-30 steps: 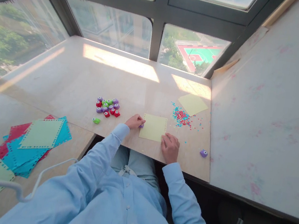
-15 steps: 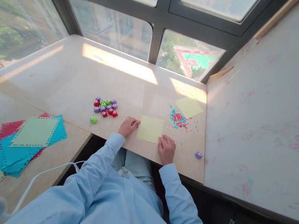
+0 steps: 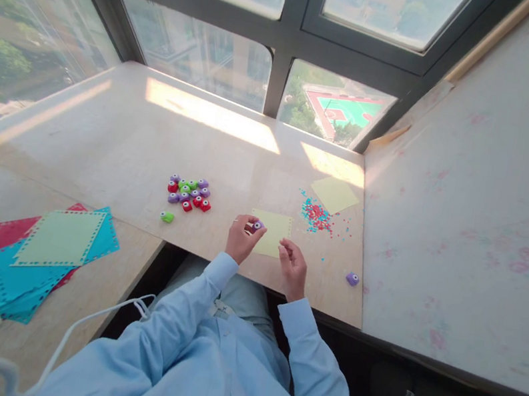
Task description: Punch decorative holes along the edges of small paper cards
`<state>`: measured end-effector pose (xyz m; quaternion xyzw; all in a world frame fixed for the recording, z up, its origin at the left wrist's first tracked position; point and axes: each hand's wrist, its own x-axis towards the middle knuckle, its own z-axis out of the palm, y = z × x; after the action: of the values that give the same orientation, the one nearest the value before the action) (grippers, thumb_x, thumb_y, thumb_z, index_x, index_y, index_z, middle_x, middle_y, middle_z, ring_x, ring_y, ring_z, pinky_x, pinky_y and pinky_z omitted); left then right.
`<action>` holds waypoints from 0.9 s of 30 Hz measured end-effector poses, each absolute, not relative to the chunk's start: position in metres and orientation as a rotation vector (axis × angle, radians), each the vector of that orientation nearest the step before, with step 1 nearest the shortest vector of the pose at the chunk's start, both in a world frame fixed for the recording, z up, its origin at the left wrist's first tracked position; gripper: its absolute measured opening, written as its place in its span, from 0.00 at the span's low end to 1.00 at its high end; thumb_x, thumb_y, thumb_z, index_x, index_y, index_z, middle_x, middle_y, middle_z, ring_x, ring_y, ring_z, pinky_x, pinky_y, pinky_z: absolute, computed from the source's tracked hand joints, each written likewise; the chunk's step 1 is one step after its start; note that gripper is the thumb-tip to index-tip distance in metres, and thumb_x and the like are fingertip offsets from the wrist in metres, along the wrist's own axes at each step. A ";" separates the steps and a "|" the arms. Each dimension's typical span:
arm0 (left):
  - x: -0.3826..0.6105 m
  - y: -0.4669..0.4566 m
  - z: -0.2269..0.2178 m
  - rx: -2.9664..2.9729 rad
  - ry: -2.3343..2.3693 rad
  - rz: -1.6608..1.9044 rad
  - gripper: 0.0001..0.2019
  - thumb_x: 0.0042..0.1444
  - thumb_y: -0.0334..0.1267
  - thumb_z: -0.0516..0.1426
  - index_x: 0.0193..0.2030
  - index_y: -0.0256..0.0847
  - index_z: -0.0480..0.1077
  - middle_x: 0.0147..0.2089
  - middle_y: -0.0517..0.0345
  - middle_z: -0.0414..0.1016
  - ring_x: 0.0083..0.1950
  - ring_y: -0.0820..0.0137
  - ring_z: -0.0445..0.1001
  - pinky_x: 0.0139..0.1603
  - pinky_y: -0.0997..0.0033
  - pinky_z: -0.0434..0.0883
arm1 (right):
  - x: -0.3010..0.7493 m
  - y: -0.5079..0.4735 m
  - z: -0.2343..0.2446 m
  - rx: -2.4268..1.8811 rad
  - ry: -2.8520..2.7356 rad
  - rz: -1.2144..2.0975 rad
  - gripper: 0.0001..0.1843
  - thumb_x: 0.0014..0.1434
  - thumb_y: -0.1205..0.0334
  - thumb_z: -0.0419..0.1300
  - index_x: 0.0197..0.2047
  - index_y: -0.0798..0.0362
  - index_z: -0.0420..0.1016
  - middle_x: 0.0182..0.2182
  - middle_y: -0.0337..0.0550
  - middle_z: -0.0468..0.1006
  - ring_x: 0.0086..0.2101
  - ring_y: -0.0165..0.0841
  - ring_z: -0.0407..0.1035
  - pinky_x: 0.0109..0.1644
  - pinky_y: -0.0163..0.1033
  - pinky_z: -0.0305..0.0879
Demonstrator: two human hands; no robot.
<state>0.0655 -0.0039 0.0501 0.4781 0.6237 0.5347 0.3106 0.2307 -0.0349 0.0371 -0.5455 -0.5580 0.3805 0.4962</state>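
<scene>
the left hand (image 3: 241, 241) holds a purple punch (image 3: 258, 226), likely light, hard, best gripped by its sides; the right hand (image 3: 293, 268), narrow, is perhaps empty.

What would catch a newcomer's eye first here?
Probably the bright cluster of red, green and purple paper punches with eye-like marks, left of centre on the table. Next, the heap of red and blue paper bits beyond the right hand, and the pile of coloured, edge-punched sheets at lower left. A purple punch also shows in the grip of the left hand, over a pale yellow sheet.
</scene>
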 end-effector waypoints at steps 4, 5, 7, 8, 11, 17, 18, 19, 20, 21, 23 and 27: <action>0.104 -0.016 0.044 1.345 1.530 1.382 0.11 0.49 0.28 0.62 0.40 0.39 0.71 0.41 0.55 0.71 0.32 0.75 0.73 0.30 0.74 0.73 | 0.213 -0.034 0.050 -1.315 -1.152 1.230 0.27 0.57 0.45 0.61 0.54 0.53 0.74 0.47 0.51 0.80 0.43 0.42 0.76 0.44 0.47 0.75; 0.109 -0.018 0.042 1.363 1.516 1.367 0.12 0.49 0.26 0.61 0.41 0.39 0.71 0.42 0.54 0.70 0.32 0.75 0.72 0.31 0.74 0.74 | 0.213 -0.033 0.051 -1.340 -1.119 1.235 0.27 0.55 0.45 0.63 0.53 0.54 0.75 0.46 0.51 0.81 0.42 0.42 0.77 0.44 0.47 0.75; 0.117 -0.022 0.038 1.403 1.462 1.345 0.14 0.50 0.24 0.58 0.43 0.39 0.70 0.44 0.54 0.69 0.34 0.75 0.72 0.34 0.72 0.75 | 0.218 -0.033 0.053 -1.378 -1.096 1.211 0.27 0.53 0.45 0.64 0.51 0.54 0.76 0.44 0.50 0.82 0.42 0.43 0.77 0.46 0.49 0.75; 0.119 -0.023 0.038 1.423 1.424 1.340 0.14 0.50 0.23 0.58 0.44 0.39 0.70 0.45 0.54 0.68 0.35 0.74 0.72 0.35 0.71 0.76 | 0.223 -0.033 0.053 -1.389 -1.103 1.191 0.27 0.53 0.45 0.65 0.50 0.54 0.76 0.44 0.50 0.82 0.42 0.43 0.77 0.47 0.49 0.75; 0.126 -0.027 0.038 1.481 1.297 1.347 0.15 0.52 0.26 0.57 0.47 0.39 0.69 0.46 0.52 0.68 0.41 0.72 0.73 0.41 0.69 0.77 | 0.235 -0.033 0.051 -1.417 -1.130 1.111 0.26 0.52 0.46 0.65 0.49 0.54 0.76 0.43 0.50 0.82 0.41 0.42 0.77 0.47 0.48 0.75; 0.136 -0.031 0.032 1.608 1.152 1.213 0.19 0.55 0.28 0.57 0.54 0.41 0.65 0.47 0.52 0.71 0.45 0.69 0.74 0.44 0.67 0.76 | 0.261 -0.023 0.041 -1.547 -1.197 0.902 0.25 0.52 0.45 0.64 0.47 0.55 0.76 0.40 0.51 0.81 0.38 0.40 0.76 0.41 0.46 0.75; 0.135 -0.029 0.030 1.643 1.197 1.172 0.21 0.55 0.28 0.57 0.56 0.41 0.63 0.48 0.51 0.71 0.46 0.67 0.74 0.45 0.65 0.75 | 0.267 -0.020 0.040 -1.551 -1.236 0.889 0.25 0.52 0.45 0.65 0.47 0.55 0.77 0.39 0.50 0.81 0.37 0.40 0.76 0.41 0.46 0.75; 0.133 -0.026 0.029 1.697 1.267 1.127 0.22 0.55 0.28 0.57 0.57 0.40 0.63 0.49 0.50 0.72 0.49 0.65 0.73 0.48 0.62 0.74 | 0.273 -0.017 0.039 -1.554 -1.284 0.868 0.25 0.52 0.46 0.65 0.46 0.55 0.77 0.40 0.50 0.81 0.37 0.40 0.76 0.42 0.46 0.75; 0.130 -0.023 0.028 1.766 1.349 1.076 0.22 0.55 0.29 0.57 0.57 0.39 0.63 0.51 0.48 0.71 0.52 0.63 0.72 0.51 0.59 0.72 | 0.280 -0.013 0.037 -1.563 -1.332 0.826 0.24 0.51 0.46 0.65 0.46 0.54 0.78 0.41 0.50 0.81 0.37 0.39 0.76 0.42 0.46 0.74; 0.126 -0.018 0.027 1.851 1.427 1.014 0.22 0.55 0.30 0.59 0.57 0.39 0.63 0.54 0.45 0.70 0.56 0.59 0.70 0.55 0.55 0.70 | 0.287 -0.009 0.036 -1.574 -1.383 0.772 0.23 0.51 0.46 0.65 0.45 0.54 0.78 0.42 0.51 0.81 0.37 0.39 0.76 0.42 0.46 0.74; 0.119 -0.009 0.026 1.999 1.527 0.875 0.23 0.53 0.34 0.62 0.56 0.38 0.65 0.58 0.42 0.68 0.60 0.54 0.66 0.58 0.50 0.66 | 0.299 -0.001 0.033 -1.595 -1.495 0.692 0.22 0.52 0.47 0.64 0.44 0.54 0.79 0.42 0.52 0.80 0.37 0.40 0.75 0.41 0.46 0.74; 0.109 0.007 0.023 2.087 1.562 0.723 0.20 0.51 0.41 0.66 0.50 0.39 0.71 0.58 0.43 0.70 0.60 0.52 0.65 0.57 0.51 0.65 | 0.314 0.012 0.025 -1.567 -1.769 0.588 0.17 0.55 0.51 0.61 0.43 0.52 0.79 0.42 0.52 0.81 0.42 0.43 0.74 0.48 0.51 0.72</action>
<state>0.1095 0.0072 0.0227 0.7530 0.5639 0.2610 0.2165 0.3142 0.0123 0.0251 -0.6037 -0.6817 0.2265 0.3457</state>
